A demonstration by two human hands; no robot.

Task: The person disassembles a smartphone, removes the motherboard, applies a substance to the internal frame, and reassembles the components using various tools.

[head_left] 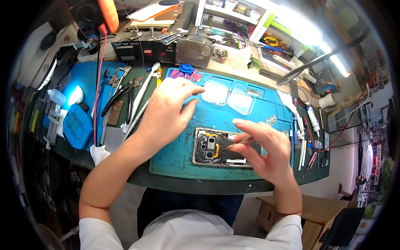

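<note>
On one mat point(179, 154), one phone point(210, 148), two hands point(166, 110).

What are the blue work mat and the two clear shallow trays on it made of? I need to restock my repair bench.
The blue work mat looks like matte silicone or rubber: dull, with moulded compartments. The two clear shallow trays look like glossy transparent plastic, since the blue shows through; glass cannot be ruled out.

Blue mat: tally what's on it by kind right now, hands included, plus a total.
Opened phone, back off: 1
Clear plastic trays and: 2
Hands: 2, the left hand hovering empty, the right hand holding a thin tool to the phone
Thin tool: 1
Red picks cluster at the mat's far edge: too small to count
Total counted: 6
</note>
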